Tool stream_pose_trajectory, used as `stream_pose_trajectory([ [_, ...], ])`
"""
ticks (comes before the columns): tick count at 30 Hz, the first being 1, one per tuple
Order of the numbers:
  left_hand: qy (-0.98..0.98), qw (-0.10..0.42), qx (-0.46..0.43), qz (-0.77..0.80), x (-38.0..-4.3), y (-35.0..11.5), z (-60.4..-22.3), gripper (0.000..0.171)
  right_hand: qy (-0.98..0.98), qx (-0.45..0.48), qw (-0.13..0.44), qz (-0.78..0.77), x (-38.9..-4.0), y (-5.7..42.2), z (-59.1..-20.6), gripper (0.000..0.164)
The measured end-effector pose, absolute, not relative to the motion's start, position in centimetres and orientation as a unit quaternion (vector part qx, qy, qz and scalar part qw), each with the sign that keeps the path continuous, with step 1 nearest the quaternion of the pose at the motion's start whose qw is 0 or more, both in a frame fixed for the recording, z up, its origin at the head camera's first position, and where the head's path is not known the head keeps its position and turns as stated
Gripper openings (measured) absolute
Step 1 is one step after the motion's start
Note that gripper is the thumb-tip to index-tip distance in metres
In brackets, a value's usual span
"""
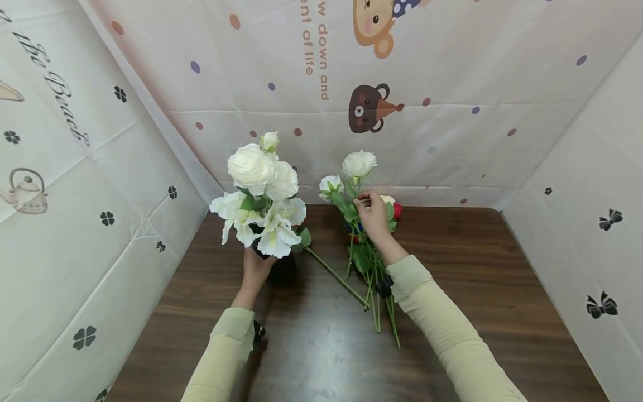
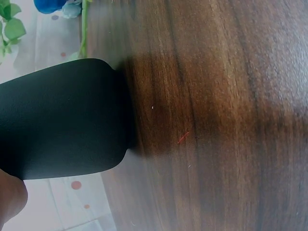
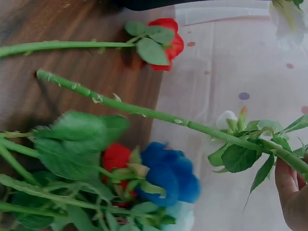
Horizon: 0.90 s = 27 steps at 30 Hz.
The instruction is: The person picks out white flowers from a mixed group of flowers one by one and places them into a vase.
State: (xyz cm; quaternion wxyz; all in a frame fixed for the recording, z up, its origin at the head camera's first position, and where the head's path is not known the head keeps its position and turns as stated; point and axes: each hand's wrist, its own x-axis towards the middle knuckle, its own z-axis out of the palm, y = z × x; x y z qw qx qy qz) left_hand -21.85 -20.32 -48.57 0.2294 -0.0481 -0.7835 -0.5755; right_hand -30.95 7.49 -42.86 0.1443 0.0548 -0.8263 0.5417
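Head view: on the table, the black vase stands holding white flowers, the left hand's fingers curled round it, apparently for steadiness; loose flowers lie nearby; above, the right hand's fingers pinch a white rose by its stem, seemingly keeping it separate.

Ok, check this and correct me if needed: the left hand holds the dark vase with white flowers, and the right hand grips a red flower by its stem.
The colour is wrong: the right hand grips a white flower by its stem, as the head view shows. The left hand does hold the dark vase with white flowers.
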Motion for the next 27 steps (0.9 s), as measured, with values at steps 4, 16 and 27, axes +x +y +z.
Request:
stream_pose_trajectory([
  [4,-0.786,0.232,-0.050,-0.571,-22.5,-20.6,-49.5,0.076,-0.828,0.086,0.219,0.509,-30.7,7.6,-42.0,0.018],
  [16,-0.789,0.234,-0.052,-0.566,-24.2,-21.4,-51.8,0.084,-0.810,0.057,0.273,0.515,-31.6,7.9,-42.0,0.018],
  [27,-0.787,0.235,-0.051,-0.569,-23.5,-21.0,-51.5,0.086,-0.770,0.050,0.293,0.564,-30.8,9.2,-39.2,0.020],
])
